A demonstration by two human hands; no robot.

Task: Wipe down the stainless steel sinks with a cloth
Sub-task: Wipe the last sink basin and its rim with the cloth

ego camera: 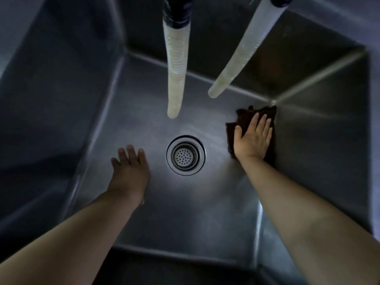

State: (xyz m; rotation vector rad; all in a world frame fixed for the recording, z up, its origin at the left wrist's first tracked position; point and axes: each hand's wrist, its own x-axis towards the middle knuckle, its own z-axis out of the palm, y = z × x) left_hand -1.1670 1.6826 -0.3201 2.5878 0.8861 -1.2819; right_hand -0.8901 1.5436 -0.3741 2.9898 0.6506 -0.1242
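I look straight down into a deep stainless steel sink (144, 112) in dim light. A dark brown cloth (245, 116) lies on the sink floor at its far right corner, against the right wall. My right hand (254, 138) presses flat on the cloth, fingers spread and pointing away from me. My left hand (130, 169) hovers over or rests on the sink floor left of the drain, fingers apart, holding nothing. The round perforated drain strainer (186, 155) sits between the two hands.
Two pale ribbed hoses hang down from above: one (175, 75) ends above the floor just behind the drain, the other (232, 64) slants toward the back right. Steep sink walls (51, 99) rise on all sides.
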